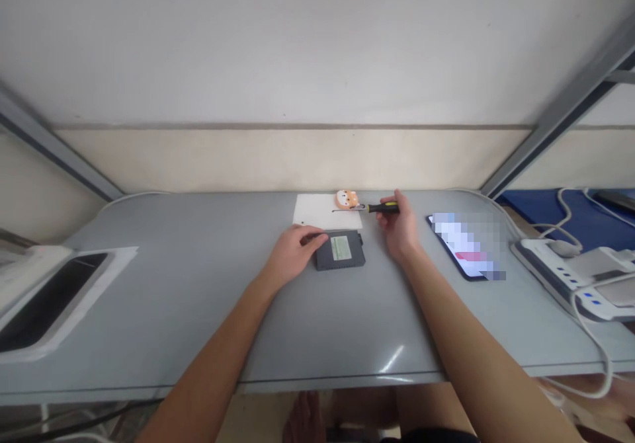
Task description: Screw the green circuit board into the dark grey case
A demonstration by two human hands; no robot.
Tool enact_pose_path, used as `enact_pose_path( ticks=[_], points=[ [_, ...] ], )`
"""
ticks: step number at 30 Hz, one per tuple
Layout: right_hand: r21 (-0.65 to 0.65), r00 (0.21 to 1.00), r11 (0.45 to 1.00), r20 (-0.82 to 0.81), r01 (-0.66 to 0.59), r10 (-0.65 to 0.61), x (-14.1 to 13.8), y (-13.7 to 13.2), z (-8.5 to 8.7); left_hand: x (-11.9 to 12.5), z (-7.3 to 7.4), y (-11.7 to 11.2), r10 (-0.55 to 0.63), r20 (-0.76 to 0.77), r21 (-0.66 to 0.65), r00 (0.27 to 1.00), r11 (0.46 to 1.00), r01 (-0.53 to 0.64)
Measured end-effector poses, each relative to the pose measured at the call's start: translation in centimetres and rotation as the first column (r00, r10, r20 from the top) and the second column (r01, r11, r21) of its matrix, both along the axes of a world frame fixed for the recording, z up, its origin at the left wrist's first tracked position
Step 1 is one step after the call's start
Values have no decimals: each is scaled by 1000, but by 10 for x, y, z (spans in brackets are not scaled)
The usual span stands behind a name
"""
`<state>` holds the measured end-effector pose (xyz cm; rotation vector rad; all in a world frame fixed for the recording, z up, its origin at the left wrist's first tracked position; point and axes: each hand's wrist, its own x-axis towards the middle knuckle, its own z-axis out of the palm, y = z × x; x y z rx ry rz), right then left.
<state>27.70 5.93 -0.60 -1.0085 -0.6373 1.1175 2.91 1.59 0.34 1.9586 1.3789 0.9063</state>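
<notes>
A dark flat box-shaped device (325,258) with a pale green label lies on the grey desk. My left hand (294,252) grips its left edge, thumb on top. My right hand (401,228) is closed round the black and yellow handle of a screwdriver (383,207), whose thin shaft points left. That shaft reaches over a white sheet of paper (313,210) behind the device. On the paper's right side sits a small orange and white animal-faced item (346,199), close to the shaft; whether they touch I cannot tell. A tiny dark speck lies near the paper's front left.
A phone (464,248) with a lit, blurred screen lies right of my right hand. Further right stands a white power strip (550,274) with plugs and cables. A black tablet-like panel on white sheets (116,264) is at the left. Metal posts (560,112) frame the desk.
</notes>
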Motion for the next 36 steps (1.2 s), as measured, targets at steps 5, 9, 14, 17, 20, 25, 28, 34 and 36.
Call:
enact_pose_path(
  ticks=[5,9,14,17,20,25,28,34,36],
  points=[
    [6,999,1000,-48,11,-10,0,-1,1,-10,10,-7,-131,12,-77,991,988,132],
    [26,998,1000,-63,16,-15,1,-1,0,-16,23,-14,-326,-77,-101,942,943,318],
    [53,998,998,-60,26,-23,3,-1,3,-16,26,-16,-197,-81,-57,977,980,193],
    [59,993,998,-118,8,-1,1,-4,9,-14,30,-16,-164,-48,-99,985,982,159],
    [53,987,997,-151,-52,60,-4,-9,16,-11,34,-17,-160,-34,-105,987,982,156],
    [52,985,992,-126,-112,118,-14,-13,20,-5,25,-16,-22,-46,-80,999,997,18],
    [44,983,989,-112,-139,143,-18,-13,19,-5,15,-12,4,-3,-59,1000,998,-4],
    [20,979,982,-77,-187,188,-22,-14,18,-5,10,-7,54,152,-1,987,999,-54],
    [8,979,980,-50,-197,197,-23,-14,18,-3,12,-9,61,181,45,982,997,-70]
  ],
)
